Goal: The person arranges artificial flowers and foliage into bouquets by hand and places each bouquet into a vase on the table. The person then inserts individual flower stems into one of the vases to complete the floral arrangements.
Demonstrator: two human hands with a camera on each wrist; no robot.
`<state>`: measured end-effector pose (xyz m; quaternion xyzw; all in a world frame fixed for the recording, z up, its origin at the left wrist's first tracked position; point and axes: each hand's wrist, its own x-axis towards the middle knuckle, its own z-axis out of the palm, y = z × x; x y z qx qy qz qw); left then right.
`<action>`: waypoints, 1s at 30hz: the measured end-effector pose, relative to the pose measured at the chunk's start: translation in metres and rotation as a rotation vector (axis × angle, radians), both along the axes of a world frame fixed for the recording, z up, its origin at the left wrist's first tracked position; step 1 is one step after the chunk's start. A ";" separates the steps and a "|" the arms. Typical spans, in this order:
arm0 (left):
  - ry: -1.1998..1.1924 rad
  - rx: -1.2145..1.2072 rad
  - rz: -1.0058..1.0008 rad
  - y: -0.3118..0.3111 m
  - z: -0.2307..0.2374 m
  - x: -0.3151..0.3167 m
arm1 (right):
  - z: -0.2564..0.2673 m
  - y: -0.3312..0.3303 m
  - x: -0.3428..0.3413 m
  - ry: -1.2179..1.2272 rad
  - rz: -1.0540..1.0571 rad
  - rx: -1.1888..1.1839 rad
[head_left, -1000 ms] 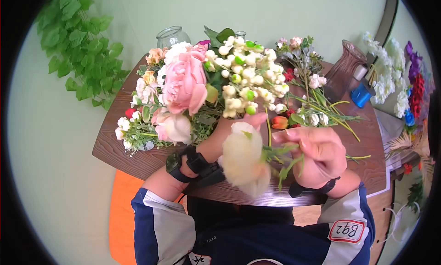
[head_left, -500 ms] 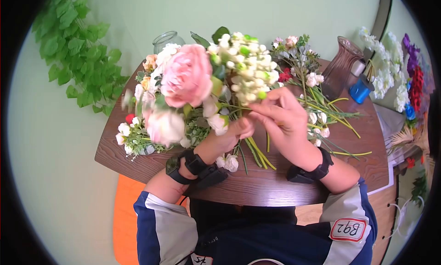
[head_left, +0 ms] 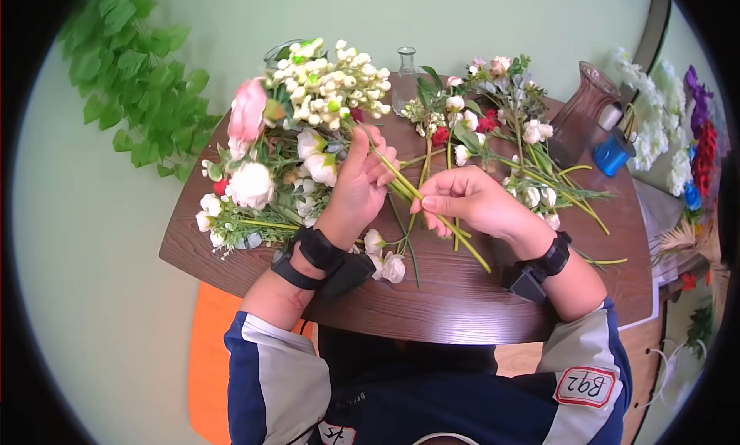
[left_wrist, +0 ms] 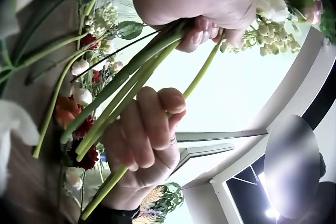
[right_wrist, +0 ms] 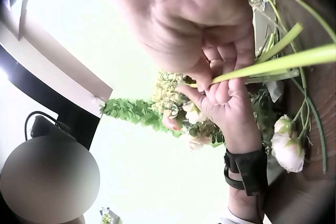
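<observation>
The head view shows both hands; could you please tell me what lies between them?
In the head view, green flower stems bridge the gap between the left hand and the right hand.

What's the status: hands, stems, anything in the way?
Left hand grips flower stems, white berry cluster beyond it. Right hand pinches one yellow-green stem lower down. No obstruction seen between hands; white flowers on table nearby.

Right side of the desk (head_left: 432,306): one vase (head_left: 580,113), one blue spool (head_left: 613,153). Far side: one bottle (head_left: 405,92), one part-hidden jar (head_left: 276,53). Over the desk: two hands (head_left: 361,184), one large pink bloom (head_left: 248,112), stems (head_left: 401,185) overlapping uncountably.
</observation>
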<state>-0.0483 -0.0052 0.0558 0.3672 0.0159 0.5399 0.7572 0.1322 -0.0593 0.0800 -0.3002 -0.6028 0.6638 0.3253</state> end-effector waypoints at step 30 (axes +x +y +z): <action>0.326 0.324 -0.030 -0.028 0.002 0.021 | 0.004 -0.022 -0.019 -0.238 -0.492 1.031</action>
